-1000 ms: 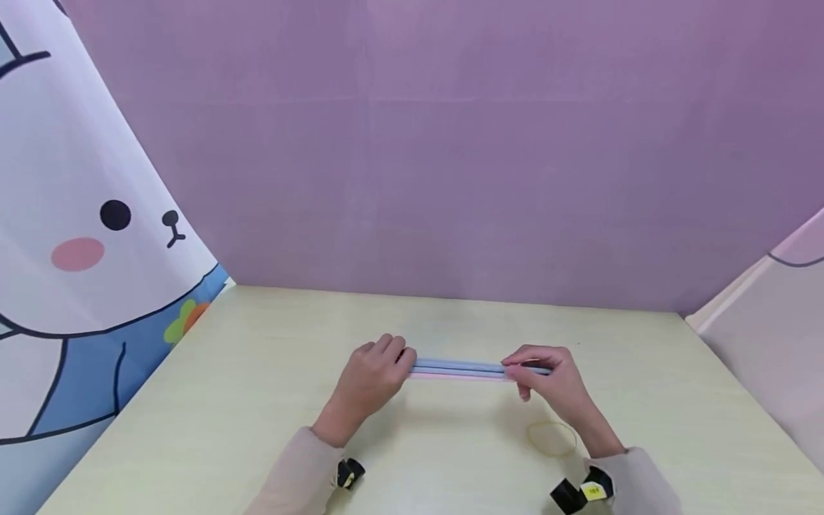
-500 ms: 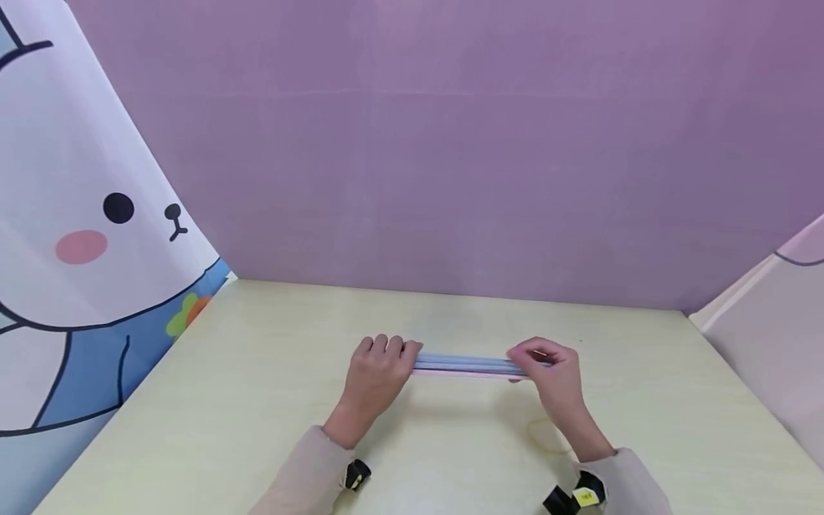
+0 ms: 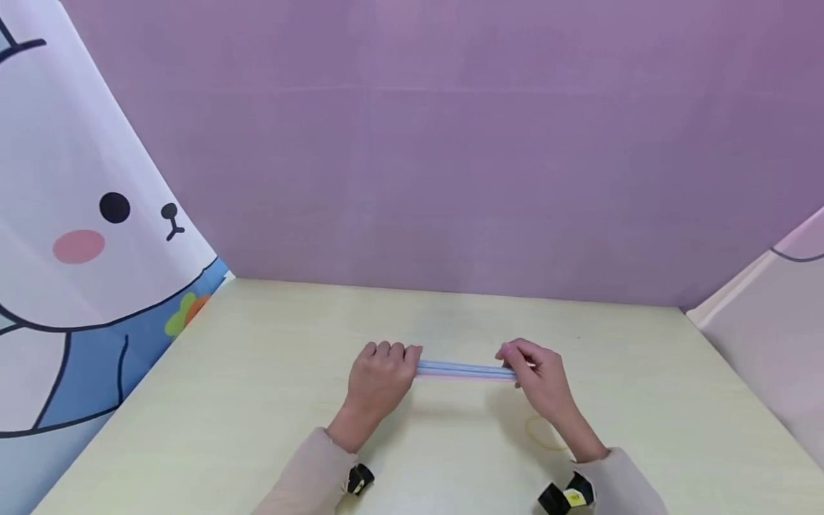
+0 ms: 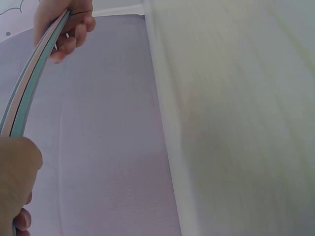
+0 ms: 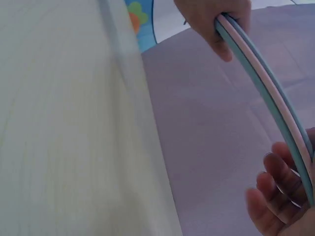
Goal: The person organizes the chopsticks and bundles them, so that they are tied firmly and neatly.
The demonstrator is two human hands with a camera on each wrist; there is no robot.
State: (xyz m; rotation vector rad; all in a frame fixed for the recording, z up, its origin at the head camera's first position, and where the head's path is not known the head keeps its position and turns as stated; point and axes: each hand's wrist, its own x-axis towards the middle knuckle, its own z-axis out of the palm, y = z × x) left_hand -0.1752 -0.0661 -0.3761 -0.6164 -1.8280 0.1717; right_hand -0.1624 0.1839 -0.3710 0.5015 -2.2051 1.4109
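Note:
A bundle of thin, smooth sticks [image 3: 466, 370], pale blue and pink, lies level between the two hands above the table. My left hand [image 3: 381, 379] grips its left end, fingers curled over it and knuckles up. At the right end, my right hand [image 3: 541, 377] holds the bundle between thumb and fingers. A pink stick runs between blue ones in the left wrist view, where the bundle [image 4: 30, 81] leads away to the right hand [image 4: 66, 24]. Both ends are hidden in the hands. In the right wrist view, several right fingers [image 5: 278, 179] curve loosely beneath it.
A thin yellowish rubber band [image 3: 544, 447] lies on the pale wooden table [image 3: 290, 343], near the right forearm. A purple cloth wall [image 3: 412, 157] stands behind the table. A printed cartoon panel [image 3: 58, 157] borders the left, and a pale panel [image 3: 772, 336] the right.
My right hand has shifted left along the bundle, and the stick ends that showed past it are now covered. The left hand keeps its grip in nearly the same place.

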